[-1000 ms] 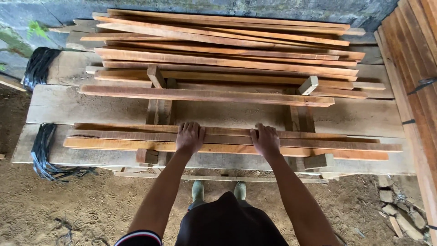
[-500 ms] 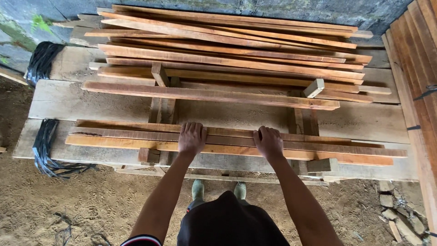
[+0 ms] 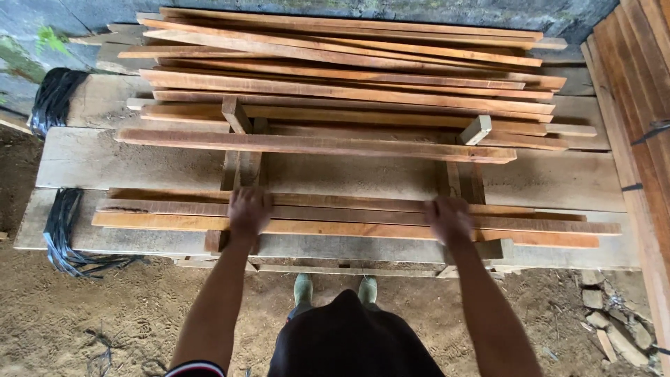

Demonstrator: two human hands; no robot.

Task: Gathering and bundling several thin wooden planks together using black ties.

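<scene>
My left hand (image 3: 248, 209) and my right hand (image 3: 448, 218) lie palm down on a small group of long reddish wooden slats (image 3: 349, 215) at the near edge of a bench of wide grey planks (image 3: 125, 162). The hands are spread well apart, fingers curled over the slats. Whether the fingers grip a slat or only press on it is unclear. Behind them lies a big loose pile of similar slats (image 3: 349, 91), stacked roughly lengthwise across short cross blocks.
Black strap bundles hang at the bench's left end (image 3: 66, 234) and far left (image 3: 52, 98). More stacked boards (image 3: 638, 119) run along the right side. Sandy ground with stones (image 3: 614, 328) lies below. My green boots (image 3: 333, 287) stand by the bench.
My hands have slid apart along the near slats, the left one leftward and the right one rightward. The slats look unmoved.
</scene>
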